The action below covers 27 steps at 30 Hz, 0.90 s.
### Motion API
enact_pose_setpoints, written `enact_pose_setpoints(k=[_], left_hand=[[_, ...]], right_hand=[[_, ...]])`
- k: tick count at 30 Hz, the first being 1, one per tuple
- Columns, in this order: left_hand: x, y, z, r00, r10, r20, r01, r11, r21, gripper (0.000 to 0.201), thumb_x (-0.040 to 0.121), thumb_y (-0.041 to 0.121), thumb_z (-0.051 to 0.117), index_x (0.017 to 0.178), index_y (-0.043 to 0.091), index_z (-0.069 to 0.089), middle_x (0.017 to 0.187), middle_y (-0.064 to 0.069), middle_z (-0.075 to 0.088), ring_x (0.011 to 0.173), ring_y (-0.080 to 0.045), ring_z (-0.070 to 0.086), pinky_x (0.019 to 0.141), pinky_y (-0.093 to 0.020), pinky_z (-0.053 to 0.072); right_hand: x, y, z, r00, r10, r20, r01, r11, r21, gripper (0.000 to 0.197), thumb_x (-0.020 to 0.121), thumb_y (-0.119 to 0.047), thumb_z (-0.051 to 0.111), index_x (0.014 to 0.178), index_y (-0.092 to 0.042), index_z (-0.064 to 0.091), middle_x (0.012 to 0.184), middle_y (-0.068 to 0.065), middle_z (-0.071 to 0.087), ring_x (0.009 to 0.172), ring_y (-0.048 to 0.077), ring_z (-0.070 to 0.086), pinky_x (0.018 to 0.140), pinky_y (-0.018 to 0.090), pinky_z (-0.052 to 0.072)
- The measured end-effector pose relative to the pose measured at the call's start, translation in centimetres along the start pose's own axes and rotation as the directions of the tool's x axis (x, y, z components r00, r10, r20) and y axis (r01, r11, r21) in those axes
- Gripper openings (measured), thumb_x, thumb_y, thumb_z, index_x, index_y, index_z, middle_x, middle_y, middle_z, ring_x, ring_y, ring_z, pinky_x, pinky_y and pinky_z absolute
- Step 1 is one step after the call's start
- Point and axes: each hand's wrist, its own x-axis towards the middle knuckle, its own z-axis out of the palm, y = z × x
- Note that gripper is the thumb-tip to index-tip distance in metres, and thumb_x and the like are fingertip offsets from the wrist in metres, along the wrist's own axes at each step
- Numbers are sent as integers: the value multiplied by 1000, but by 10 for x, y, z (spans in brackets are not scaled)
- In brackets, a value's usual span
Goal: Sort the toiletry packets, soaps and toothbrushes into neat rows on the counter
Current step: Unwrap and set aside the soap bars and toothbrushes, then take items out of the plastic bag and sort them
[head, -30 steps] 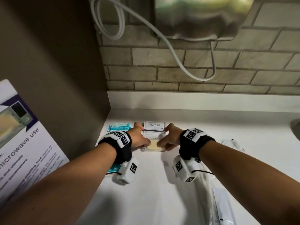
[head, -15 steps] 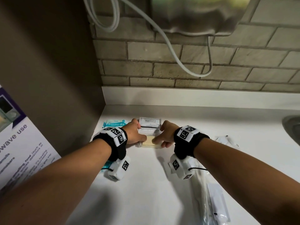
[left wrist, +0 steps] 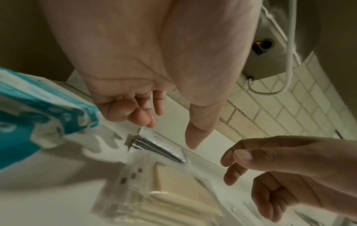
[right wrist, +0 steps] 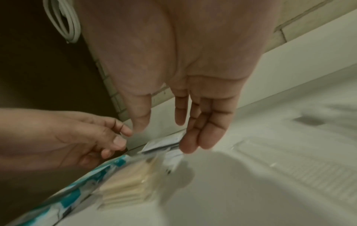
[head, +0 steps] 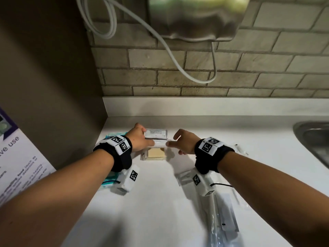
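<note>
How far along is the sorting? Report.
Done: shampoo packets and soaps lined up near the wall. In hand: nothing; left hand and right hand hover open there. Left: the wrapped toothbrushes lying loose on the counter.

White shampoo packets [head: 156, 134] lie flat near the counter's [head: 160, 202] back, clear-wrapped tan soaps [head: 155, 153] stacked just before them, teal packets [head: 114, 135] leftward.

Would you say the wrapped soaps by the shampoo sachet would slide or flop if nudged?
The soaps look like flat, stiff bars, so they would probably slide rather than roll. Their clear wrap looks glossy, likely slippery on the smooth counter. They seem stacked, so a push may fan them apart.
</note>
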Motion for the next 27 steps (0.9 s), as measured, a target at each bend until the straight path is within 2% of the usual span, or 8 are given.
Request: enact_pose_setpoints(k=[3,6,11,15,19,21,25,27], left_hand=[[-11,23,11,994,98,53,-101,994,53,45,77,38,77,110,20,52,88,7,55,82,-14,54,73,-25,42],[-29,51,36,949,199,245,-247,951,185,44,79,42,75,113,21,59,99,7,63,91,-14,59,78,-24,44],[-56,70,85,908,164,385,-348,807,477,56,80,43,71,126,17,53,125,0,53,112,-21,55,85,-26,42],[-60,84,98,919,136,369,-321,802,504,39,84,34,67,116,14,59,118,-4,59,106,-24,58,80,-27,43],[-62,97,105,932,63,357,-256,811,525,20,83,26,66,95,10,65,90,-6,56,80,-24,52,62,-25,38],[-64,102,103,942,53,331,-221,840,495,19,85,24,62,93,7,66,85,-6,58,76,-22,51,54,-24,33],[-67,113,93,965,109,239,-185,927,326,25,93,26,54,110,11,65,104,-5,64,96,-23,59,73,-26,41],[-66,118,92,975,104,196,-131,982,133,21,96,21,51,107,11,65,103,-8,68,98,-26,65,77,-31,49]], right_hand=[[-9,20,-28,1000,-12,-26,10,996,-89,26,86,-36,65,102,-18,58,104,10,72,80,22,68,80,33,53],[-21,43,-57,999,30,-29,-37,964,-263,24,91,-18,55,110,-9,67,118,12,67,108,29,63,93,35,51],[-34,91,-78,993,107,-44,-115,931,-346,34,91,-5,47,119,-14,65,126,6,63,118,25,59,96,30,47],[-32,125,-74,994,109,7,-95,900,-424,43,88,4,43,120,-18,61,129,5,59,117,26,58,94,32,47],[-29,143,-78,999,49,8,-39,883,-468,37,90,-9,56,126,-17,52,126,7,61,112,28,59,89,34,49],[-26,148,-80,1000,22,9,-15,875,-484,38,87,-12,61,124,-14,52,121,8,64,108,28,61,88,33,51],[-22,151,-87,995,5,105,59,799,-598,34,89,-31,60,115,-8,64,117,9,66,107,28,63,85,31,50],[-23,152,-92,985,-8,173,115,776,-620,42,92,-40,55,117,-7,65,120,9,64,111,29,61,90,33,49]])
